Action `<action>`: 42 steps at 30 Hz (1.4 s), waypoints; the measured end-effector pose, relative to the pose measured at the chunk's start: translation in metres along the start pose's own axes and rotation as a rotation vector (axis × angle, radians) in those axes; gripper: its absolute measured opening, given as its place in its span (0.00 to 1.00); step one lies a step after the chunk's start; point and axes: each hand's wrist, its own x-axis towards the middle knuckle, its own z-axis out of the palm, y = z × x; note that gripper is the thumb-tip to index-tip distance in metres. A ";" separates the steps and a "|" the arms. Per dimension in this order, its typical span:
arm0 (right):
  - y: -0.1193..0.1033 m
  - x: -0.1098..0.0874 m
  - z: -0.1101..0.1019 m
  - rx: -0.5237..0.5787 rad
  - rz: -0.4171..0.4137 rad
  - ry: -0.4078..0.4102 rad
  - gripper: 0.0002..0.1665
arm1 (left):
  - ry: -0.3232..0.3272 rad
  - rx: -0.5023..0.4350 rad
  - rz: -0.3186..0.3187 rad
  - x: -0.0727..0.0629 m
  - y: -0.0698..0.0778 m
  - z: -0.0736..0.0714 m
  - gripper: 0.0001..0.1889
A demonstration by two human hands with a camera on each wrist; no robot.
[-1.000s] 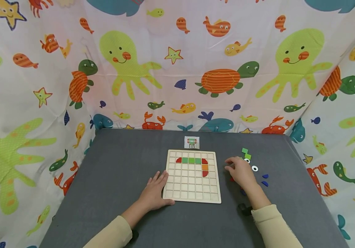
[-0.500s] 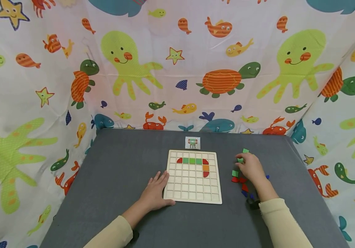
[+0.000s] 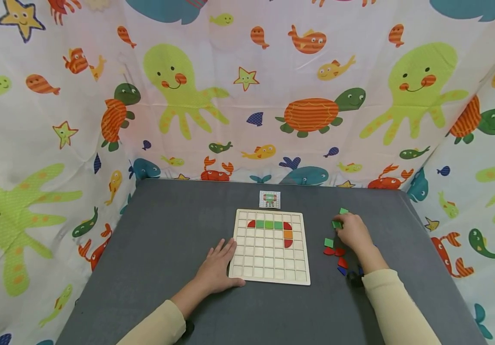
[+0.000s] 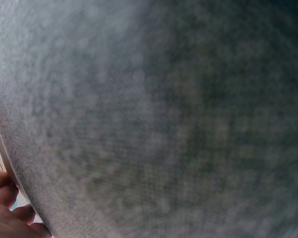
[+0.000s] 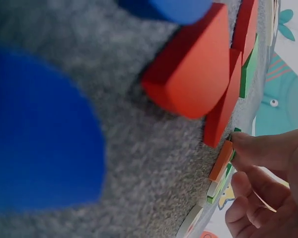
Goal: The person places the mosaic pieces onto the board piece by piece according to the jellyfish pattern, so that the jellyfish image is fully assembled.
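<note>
A pale wooden grid board lies on the grey table. Red curved pieces, green squares and an orange square sit in some upper cells. My left hand rests with spread fingers at the board's left edge; the left wrist view shows its fingertips at the board's rim. Right of the board, my right hand pinches a green square tile among loose pieces. In the right wrist view the thumb covers part of that tile, beside an orange piece.
A small picture card lies behind the board. Near the right hand are another green square, red pieces and a blue piece. A white ring shows low in the right wrist view. A patterned curtain surrounds the table.
My right hand has moved right and slightly forward to the green squares, uncovering red pieces and another green square. My left hand stays at the board's edge.
</note>
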 end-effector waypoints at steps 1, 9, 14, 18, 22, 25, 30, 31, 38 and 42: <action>0.001 0.000 0.000 -0.004 0.002 -0.006 0.21 | 0.000 0.000 0.000 0.000 0.000 0.000 0.61; 0.003 0.003 0.000 -0.044 0.004 -0.024 0.18 | 0.003 -0.008 0.002 -0.001 0.003 -0.001 0.61; -0.001 0.002 0.001 -0.088 -0.035 -0.012 0.17 | 0.004 -0.016 0.007 -0.002 0.002 -0.001 0.61; -0.012 -0.002 0.002 -0.069 -0.103 0.023 0.17 | 0.007 -0.016 0.013 -0.002 0.002 -0.001 0.61; -0.029 -0.009 0.003 -0.026 -0.167 0.059 0.17 | 0.006 -0.018 0.012 -0.002 0.002 -0.001 0.61; -0.042 -0.013 0.005 -0.012 -0.194 0.081 0.18 | 0.007 -0.019 0.012 -0.002 0.003 -0.002 0.61; -0.062 -0.019 0.011 -0.010 -0.231 0.089 0.18 | 0.011 -0.017 0.011 -0.002 0.002 -0.002 0.61; -0.066 -0.021 0.011 -0.013 -0.244 0.092 0.18 | 0.010 -0.017 0.010 -0.002 0.002 -0.001 0.61; -0.087 -0.028 0.016 -0.038 -0.316 0.125 0.18 | 0.012 -0.021 0.005 -0.001 0.001 -0.001 0.60; -0.097 -0.030 0.020 -0.049 -0.339 0.113 0.18 | 0.010 -0.014 0.004 -0.001 0.000 -0.001 0.61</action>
